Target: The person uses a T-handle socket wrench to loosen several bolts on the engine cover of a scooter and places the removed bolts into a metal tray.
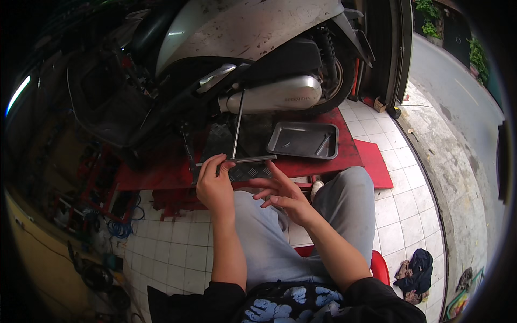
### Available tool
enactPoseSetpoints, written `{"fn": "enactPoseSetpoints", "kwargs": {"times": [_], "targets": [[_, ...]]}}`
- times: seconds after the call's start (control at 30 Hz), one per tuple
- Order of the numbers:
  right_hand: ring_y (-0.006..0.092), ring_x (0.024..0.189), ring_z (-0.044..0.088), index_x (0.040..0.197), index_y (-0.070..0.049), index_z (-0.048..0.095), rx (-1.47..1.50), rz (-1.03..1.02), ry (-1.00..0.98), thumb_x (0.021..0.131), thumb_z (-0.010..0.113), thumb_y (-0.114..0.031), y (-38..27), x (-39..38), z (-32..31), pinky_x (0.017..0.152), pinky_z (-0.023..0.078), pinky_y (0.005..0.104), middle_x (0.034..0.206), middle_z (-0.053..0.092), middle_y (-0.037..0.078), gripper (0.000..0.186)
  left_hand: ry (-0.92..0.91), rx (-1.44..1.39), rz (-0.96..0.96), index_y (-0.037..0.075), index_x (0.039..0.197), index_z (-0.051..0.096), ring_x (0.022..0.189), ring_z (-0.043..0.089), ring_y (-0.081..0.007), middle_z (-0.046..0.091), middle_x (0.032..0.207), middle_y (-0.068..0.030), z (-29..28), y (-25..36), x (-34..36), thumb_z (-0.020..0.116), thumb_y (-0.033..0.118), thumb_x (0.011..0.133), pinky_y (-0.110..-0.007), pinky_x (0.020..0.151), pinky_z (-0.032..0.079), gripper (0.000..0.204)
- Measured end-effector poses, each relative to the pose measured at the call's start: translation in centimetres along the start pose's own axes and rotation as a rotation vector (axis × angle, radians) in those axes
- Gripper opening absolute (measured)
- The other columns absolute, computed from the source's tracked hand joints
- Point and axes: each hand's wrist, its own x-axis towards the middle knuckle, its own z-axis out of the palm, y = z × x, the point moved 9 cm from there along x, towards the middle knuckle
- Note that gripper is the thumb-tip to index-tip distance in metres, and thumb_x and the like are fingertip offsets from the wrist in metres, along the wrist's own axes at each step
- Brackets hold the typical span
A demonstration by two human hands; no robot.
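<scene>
blue hose (119, 230): coiled, left | dark cloth (420, 269): heaped on white tiles (401, 215) | grey road (449, 78): outside | green foliage (428, 11): beyond

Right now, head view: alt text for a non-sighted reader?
Left hand holds a T-shaped tool by its crossbar; right hand, spread open, is at the bar's right end. The shaft points toward a scooter; a metal tray sits on the red platform.

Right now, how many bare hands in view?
2: the left hand holding the T-handle wrench; the right hand, open, by the right end of its crossbar, contact unclear. No others show.
</scene>
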Motion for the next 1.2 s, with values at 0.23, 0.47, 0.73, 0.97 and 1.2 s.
{"fn": "enactPoseSetpoints", "kwargs": {"times": [0.23,0.47,0.73,0.97,1.2], "targets": [[0.0222,0.106,0.066,0.164,-0.013,0.010,-0.069,0.045,0.061,0.092,0.062,-0.014,1.3,-0.1,-1.5,0.088,0.053,0.0330,0.137,0.058,0.022,0.089,-0.012,0.071,-0.102,0.010,0.100,0.071,0.079,0.072,-0.0277,0.075,0.089,-0.0028,1.0,-1.3,-0.4,0.066,0.026,0.097,-0.038,0.065,0.054,0.017],[0.0202,0.103,0.067,0.163,-0.011,0.011,-0.151,0.080,0.051,0.097,0.059,-0.016,1.8,0.0,-1.3,0.085,0.054,0.0317,0.129,0.064,0.019,0.082,-0.143,-0.262,-0.328,-0.001,0.104,0.071,0.060,0.062,-0.0110,0.076,0.085,-0.0057,2.5,-4.0,-0.5,0.058,0.032,0.104,-0.026,0.054,0.043,0.035],[0.0234,0.122,0.060,0.162,-0.009,0.019,-0.115,0.120,0.134,0.095,0.060,-0.015,4.2,-0.1,-2.5,0.091,0.054,0.0359,0.152,0.045,0.015,0.078,-0.283,-0.547,-0.417,-0.004,0.117,0.069,0.066,0.066,-0.0096,0.076,0.098,-0.0108,4.3,-4.1,-1.0,0.057,0.030,0.105,-0.022,0.057,0.045,0.038],[0.0270,0.140,0.047,0.162,-0.010,0.018,0.303,0.020,0.100,0.089,0.064,-0.027,2.2,-0.2,-1.6,0.106,0.046,0.0423,0.162,0.032,0.009,0.088,-0.285,-0.618,-0.409,-0.002,0.124,0.063,0.074,0.067,-0.0129,0.074,0.097,-0.0083,5.2,-4.0,-1.5,0.075,0.028,0.093,-0.025,0.065,0.050,0.045],[0.0284,0.144,0.041,0.163,-0.009,0.013,0.251,-0.005,0.012,0.081,0.067,-0.037,-0.4,-0.2,-0.7,0.108,0.043,0.0430,0.167,0.024,0.008,0.102,0.310,-0.575,-0.089,0.001,0.138,0.048,0.087,0.062,-0.0189,0.051,0.125,-0.0139,0.8,-2.1,-1.3,0.089,0.014,0.077,-0.033,0.075,0.059,0.075]]}}
